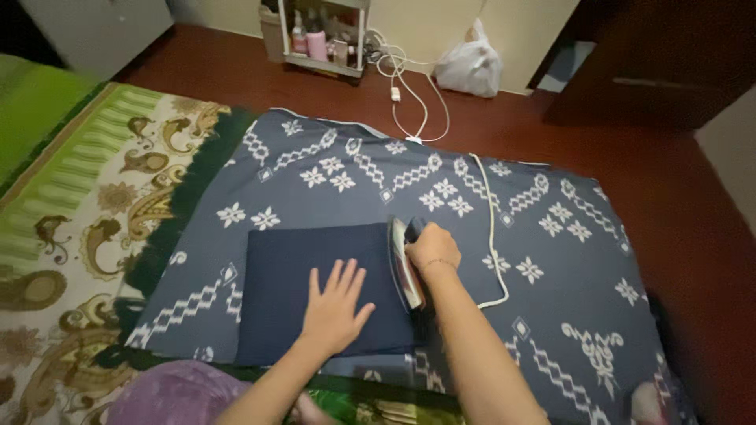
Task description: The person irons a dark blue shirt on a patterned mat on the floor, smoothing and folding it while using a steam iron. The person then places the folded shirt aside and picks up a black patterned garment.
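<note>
Left hand (335,303) flat, fingers spread, pressing folded navy cloth (315,291) at lower centre of frame; right hand (431,250) closed round handle of iron (405,264) at cloth's right edge; white cord (492,228) trailing toward upper centre, over patterned blue sheet (551,236)

Single head cam, worn by the person, pitched steeply down and forward. Close range: forearms enter from the bottom edge, hands sit center-frame over the patterned blue blanket (551,236) on the floor (693,228). Top of frame reaches the far wall (417,24) and a small shelf (323,39). No second view, so no overlap.
</note>
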